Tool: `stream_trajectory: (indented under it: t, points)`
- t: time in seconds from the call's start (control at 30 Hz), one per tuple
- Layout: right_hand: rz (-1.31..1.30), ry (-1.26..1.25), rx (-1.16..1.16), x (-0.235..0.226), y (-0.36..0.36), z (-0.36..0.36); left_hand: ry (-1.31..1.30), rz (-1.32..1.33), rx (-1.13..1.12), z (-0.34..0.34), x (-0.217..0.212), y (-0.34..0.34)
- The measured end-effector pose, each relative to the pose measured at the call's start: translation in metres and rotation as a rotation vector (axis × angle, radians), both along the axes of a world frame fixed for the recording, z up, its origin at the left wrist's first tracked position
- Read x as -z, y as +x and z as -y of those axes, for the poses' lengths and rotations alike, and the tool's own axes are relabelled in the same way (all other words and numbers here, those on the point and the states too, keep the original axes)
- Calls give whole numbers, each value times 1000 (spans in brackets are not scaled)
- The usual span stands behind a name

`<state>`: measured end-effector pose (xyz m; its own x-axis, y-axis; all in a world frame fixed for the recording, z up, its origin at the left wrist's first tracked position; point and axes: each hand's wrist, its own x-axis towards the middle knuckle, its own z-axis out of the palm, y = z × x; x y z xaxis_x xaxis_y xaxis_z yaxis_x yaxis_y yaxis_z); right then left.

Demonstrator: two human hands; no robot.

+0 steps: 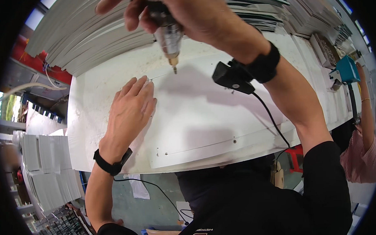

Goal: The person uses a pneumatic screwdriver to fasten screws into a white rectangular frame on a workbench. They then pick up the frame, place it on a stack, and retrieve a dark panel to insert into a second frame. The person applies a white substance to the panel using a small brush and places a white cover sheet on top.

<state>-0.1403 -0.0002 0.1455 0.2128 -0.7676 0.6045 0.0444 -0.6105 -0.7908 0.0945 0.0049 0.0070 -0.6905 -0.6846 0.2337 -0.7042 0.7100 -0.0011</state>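
A white panel [184, 117] lies flat on the white worktable [86, 121], with small dark screws or holes along its edges. My left hand [131, 105] rests over the panel's left edge with its fingers stretched out, near a small fastener at the far left corner. My right hand [192, 13] is closed round a power screwdriver [168, 41]. The tool points down, and its bit appears held above the panel's far edge, a little right of my left fingertips. The top of the tool is cut off by the picture's edge.
Stacked light-grey panels [94, 38] line the table's far side. At the right stand a box of small metal parts [324, 50] and a teal tool or container [348, 69], with a co-worker's arm [366, 111] beside it. A cable [268, 112] hangs from my right wrist device.
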Motion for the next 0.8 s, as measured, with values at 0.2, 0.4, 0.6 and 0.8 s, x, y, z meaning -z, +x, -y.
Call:
stream_trajectory:
  t: [0.2, 0.4, 0.6, 0.8]
  points:
    - [351, 187, 93, 5, -107, -63, 337, -302, 206, -36, -17, -102]
    - [312, 154, 249, 46, -155, -96, 334, -294, 164, -35, 3, -147]
    - [428, 220, 224, 48, -172, -124, 238, -275, 215, -33, 15, -160]
    - [496, 149, 174, 52, -194, -136, 158, -169, 184, -37, 11, -173]
